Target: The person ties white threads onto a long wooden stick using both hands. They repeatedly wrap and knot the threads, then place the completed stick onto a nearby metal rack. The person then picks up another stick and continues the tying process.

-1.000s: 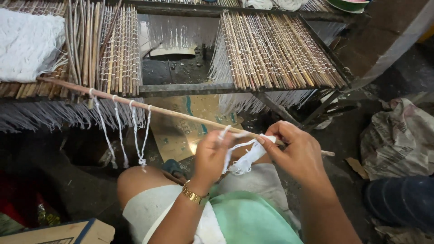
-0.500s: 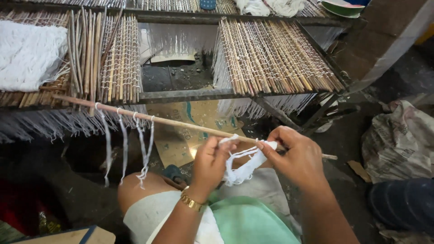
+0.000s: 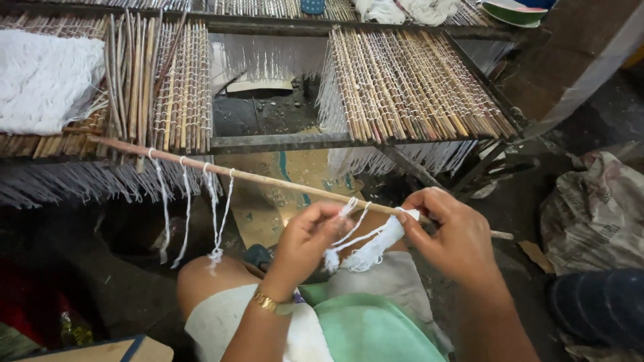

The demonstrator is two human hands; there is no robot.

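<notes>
A long thin bamboo stick (image 3: 268,179) runs from the upper left down to the right across my lap. Several white strings (image 3: 191,208) are knotted on its left half and hang down. My right hand (image 3: 456,238) grips the stick near its right end along with a small bundle of white strings (image 3: 372,249). My left hand (image 3: 305,241) pinches one strand pulled out of that bundle, just under the stick. A gold bracelet sits on my left wrist.
Mats of bamboo sticks tied with white thread (image 3: 416,87) lie on a metal frame (image 3: 282,142) ahead, fringes hanging below. A heap of white string (image 3: 47,80) rests at the left. A grey sack (image 3: 597,214) lies at the right. Cardboard (image 3: 288,194) lies on the floor underneath.
My left hand has drawn a strand out of the bundle, away from my right hand. The view has shifted slightly, so the stick sits lower in the picture.
</notes>
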